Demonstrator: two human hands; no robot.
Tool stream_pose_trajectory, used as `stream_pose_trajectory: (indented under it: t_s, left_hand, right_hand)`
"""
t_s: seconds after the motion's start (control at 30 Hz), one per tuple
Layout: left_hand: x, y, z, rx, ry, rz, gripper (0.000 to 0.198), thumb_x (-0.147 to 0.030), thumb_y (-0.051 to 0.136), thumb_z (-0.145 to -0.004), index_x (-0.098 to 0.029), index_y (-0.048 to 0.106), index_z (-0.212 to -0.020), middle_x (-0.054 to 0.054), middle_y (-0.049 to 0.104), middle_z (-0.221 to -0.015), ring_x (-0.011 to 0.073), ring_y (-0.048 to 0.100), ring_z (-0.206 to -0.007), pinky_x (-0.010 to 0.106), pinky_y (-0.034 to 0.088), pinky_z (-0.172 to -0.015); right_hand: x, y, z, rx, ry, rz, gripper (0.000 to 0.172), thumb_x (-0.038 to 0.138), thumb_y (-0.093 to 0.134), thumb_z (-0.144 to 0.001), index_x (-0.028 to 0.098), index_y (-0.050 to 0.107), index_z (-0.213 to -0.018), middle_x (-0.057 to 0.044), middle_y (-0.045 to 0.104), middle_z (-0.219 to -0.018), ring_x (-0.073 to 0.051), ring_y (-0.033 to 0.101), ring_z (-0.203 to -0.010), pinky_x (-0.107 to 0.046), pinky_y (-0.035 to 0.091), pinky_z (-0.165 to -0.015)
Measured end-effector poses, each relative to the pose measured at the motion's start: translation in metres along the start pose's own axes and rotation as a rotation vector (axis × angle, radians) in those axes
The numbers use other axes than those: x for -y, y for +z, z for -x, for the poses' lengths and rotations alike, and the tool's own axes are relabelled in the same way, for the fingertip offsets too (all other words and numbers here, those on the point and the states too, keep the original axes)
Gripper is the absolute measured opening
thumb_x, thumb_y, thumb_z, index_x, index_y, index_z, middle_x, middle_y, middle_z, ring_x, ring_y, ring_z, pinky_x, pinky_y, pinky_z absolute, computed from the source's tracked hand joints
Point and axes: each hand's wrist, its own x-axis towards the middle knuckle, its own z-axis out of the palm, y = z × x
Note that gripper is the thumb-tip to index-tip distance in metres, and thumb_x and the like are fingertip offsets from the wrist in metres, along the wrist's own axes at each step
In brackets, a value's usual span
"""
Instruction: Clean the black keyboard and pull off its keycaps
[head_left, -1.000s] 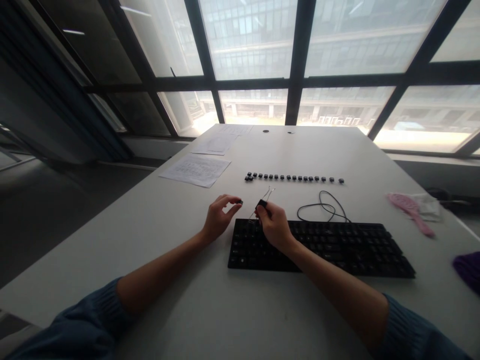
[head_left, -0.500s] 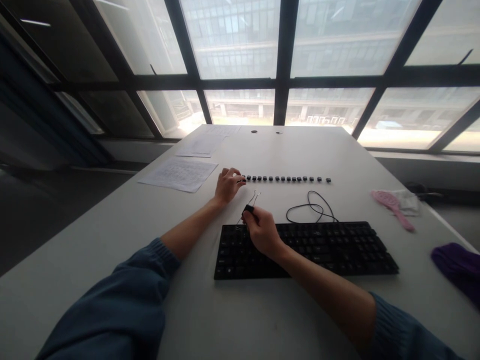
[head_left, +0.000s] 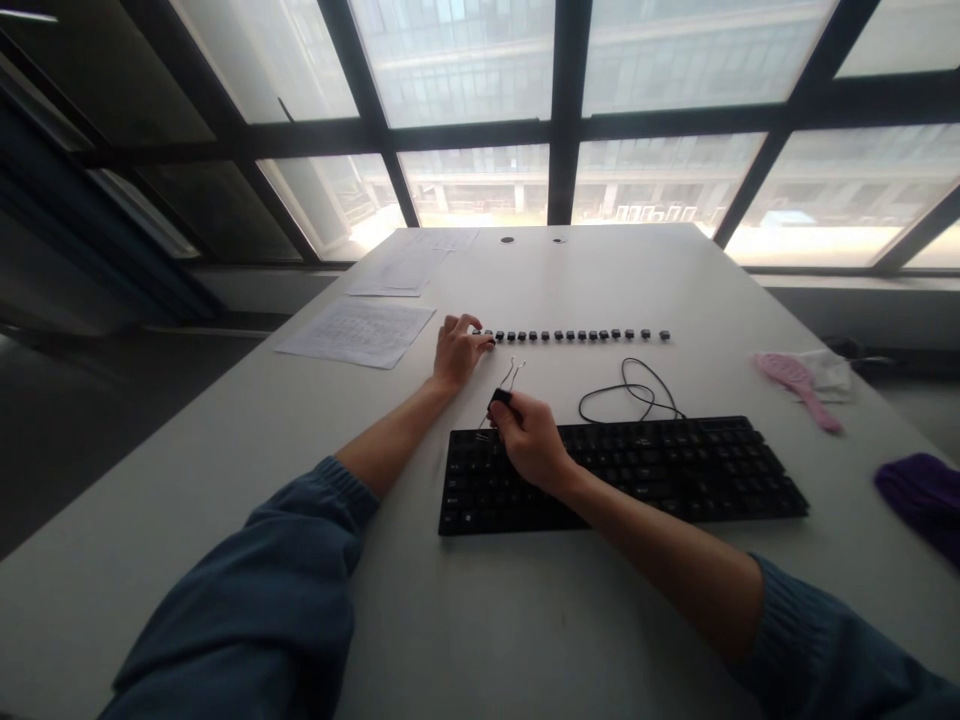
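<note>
A row of several small black keycaps point(head_left: 581, 336) runs across the white table. At the row's left end is my left hand point(head_left: 457, 352), fingers bent, thumb and fingertips around a small black keycap point(head_left: 489, 341). My right hand point(head_left: 531, 440) grips a wire puller with a black handle point(head_left: 501, 398); its wire ends point both up and down, over the upper left of the black keyboard point(head_left: 645, 480). My right palm and wrist cover part of the keys.
Behind the keyboard lies its looped black cable point(head_left: 630, 392). Printed papers point(head_left: 360, 330) are on the left of the table point(head_left: 570, 610). A pink brush point(head_left: 799, 385) and a purple cloth point(head_left: 922, 500) lie at the right. Windows stand beyond the far edge.
The view has tilted down slightly, so the table sits higher. My left hand has shifted slightly at the row's left end. My right hand keeps its hold on the puller over the keyboard.
</note>
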Motion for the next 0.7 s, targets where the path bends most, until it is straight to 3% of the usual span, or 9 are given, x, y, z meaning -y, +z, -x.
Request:
stream_pose_trajectory:
  t_s: [0.4,0.7]
  left_hand:
    - [0.0001,-0.0012,0.0001,0.002,-0.005,0.028,0.015,-0.020,0.072,-0.085,-0.027,0.081,-0.096,0.009,0.061,-0.115,0.0308,0.045,-0.110,0.047,0.043,-0.094]
    - [-0.0036,-0.0089,0.0026,-0.068,-0.061,0.056,0.023,-0.026,0.064,-0.092,-0.022,0.075,-0.111,0.011,0.062,-0.112,0.0305,0.049,-0.108,0.045,0.042,-0.097]
  right_hand:
    - [-0.0028,0.0010,-0.0008,-0.008,0.006,-0.001,0.026,0.035,0.053,-0.095,0.019,0.060,-0.075,-0.002,0.061,-0.066,-0.017,0.057,-0.064,-0.026,0.040,-0.055]
    - [-0.0018,-0.0008,-0.0003,-0.057,0.017,-0.079,0.032,0.043,0.052,-0.096,0.018,0.061,-0.077,-0.004,0.064,-0.070,-0.015,0.056,-0.062,-0.026,0.042,-0.056]
